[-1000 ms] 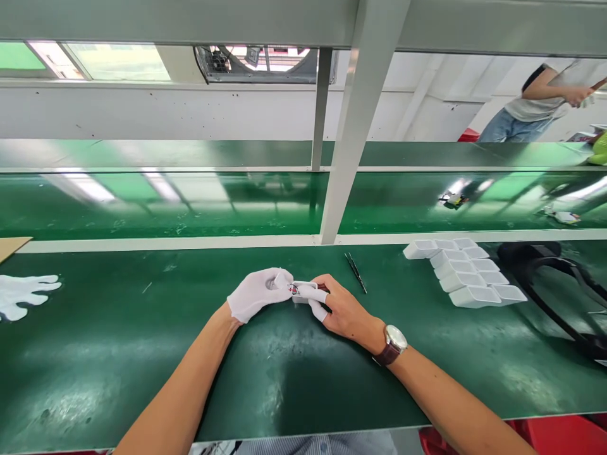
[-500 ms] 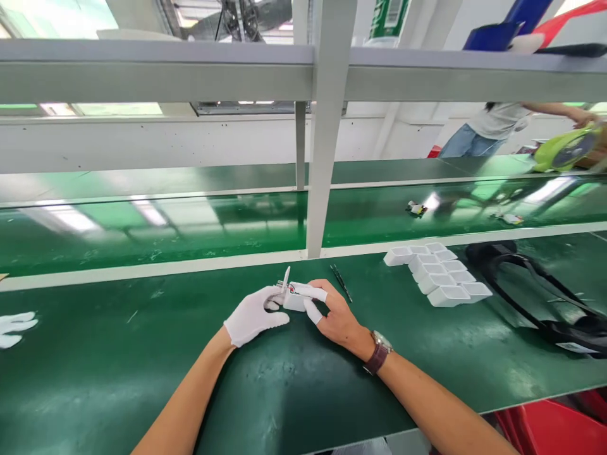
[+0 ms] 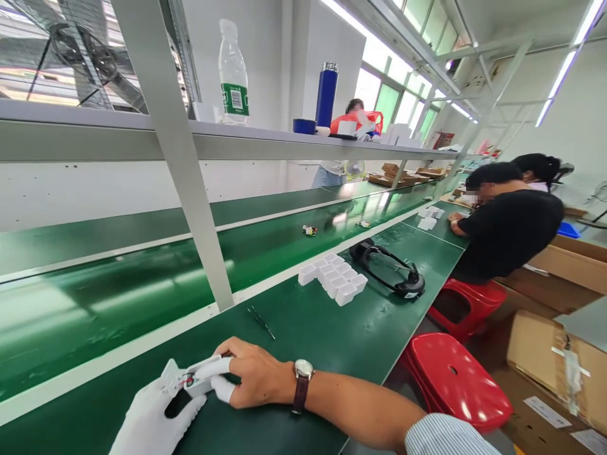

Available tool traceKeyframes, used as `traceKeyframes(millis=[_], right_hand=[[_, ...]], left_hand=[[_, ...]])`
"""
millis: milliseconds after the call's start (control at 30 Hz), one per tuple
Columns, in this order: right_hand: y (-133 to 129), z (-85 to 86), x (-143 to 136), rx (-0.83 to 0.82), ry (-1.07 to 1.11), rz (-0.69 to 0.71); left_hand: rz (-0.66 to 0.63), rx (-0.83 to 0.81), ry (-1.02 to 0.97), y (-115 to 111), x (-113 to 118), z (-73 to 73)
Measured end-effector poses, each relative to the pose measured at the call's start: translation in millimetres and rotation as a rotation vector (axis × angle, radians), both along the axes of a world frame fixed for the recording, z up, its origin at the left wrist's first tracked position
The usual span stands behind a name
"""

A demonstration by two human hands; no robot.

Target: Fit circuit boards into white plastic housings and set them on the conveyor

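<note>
Head view had our white case (image 3: pixel 197 387) over the tabletop (image 3: pixel 303 341), clamped in our right grip (image 3: pixel 258 376); whether our left grip (image 3: pixel 152 420), curled at its other end, held it we couldn't tell. Tweezers (image 3: pixel 261 323) lay near, white boxes (image 3: pixel 345 295) and a black headset (image 3: pixel 410 287) beyond.

Left hand (image 3: pixel 148 417) and right hand (image 3: pixel 253 373) nearly meet

The left hand is gloved, its thumb (image 3: pixel 190 412) apart from the bent fingers (image 3: pixel 160 393); whether they grip is hard to tell. The right hand points leftward, right thumb (image 3: pixel 222 390) and forefinger (image 3: pixel 212 368) pinching, wrist (image 3: pixel 287 383) nearly straight, bare forearm (image 3: pixel 360 404) slanting down to the sleeve (image 3: pixel 448 436).
</note>
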State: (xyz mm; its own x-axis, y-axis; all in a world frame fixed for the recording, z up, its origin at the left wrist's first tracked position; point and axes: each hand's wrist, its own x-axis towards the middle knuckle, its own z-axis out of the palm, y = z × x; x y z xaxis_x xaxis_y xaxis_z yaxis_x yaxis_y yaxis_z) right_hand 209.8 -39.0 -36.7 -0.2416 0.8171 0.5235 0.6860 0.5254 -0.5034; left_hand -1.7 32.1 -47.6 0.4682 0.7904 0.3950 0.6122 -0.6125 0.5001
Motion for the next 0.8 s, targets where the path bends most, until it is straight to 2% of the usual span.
traceKeyframes(millis=[200, 367, 433, 533, 600, 733, 800], right_hand=[[-0.7, -0.6, 2.2, -0.009, -0.103, 0.001], [-4.1, 0.6, 5.2, -0.076, 0.032, 0.057], [-3.7, 0.3, 5.1, -0.157, 0.218, 0.092], [-0.4, 0.1, 1.8, -0.365, 0.725, 0.111], [1.4, 1.8, -2.0, -0.502, 0.979, 0.122], [-1.3, 10.4, -8.3, -0.814, 1.365, 0.206], [-4.1, 14.6, -9.8, -0.905, 1.451, 0.264]], left_hand=[[0.024, 0.075, 0.064, 1.6, -1.8, -7.1], [0.036, 0.001, 0.098, -6.2, 2.1, -0.4], [0.035, -0.033, 0.06, -13.0, 5.8, 5.0], [0.063, -0.128, -0.091, -28.1, 14.0, 14.7], [0.116, -0.203, -0.182, -39.2, 20.4, 20.7], [0.155, -0.212, -0.263, -55.3, 29.5, 28.2], [0.152, -0.211, -0.285, -59.1, 30.9, 30.2]])
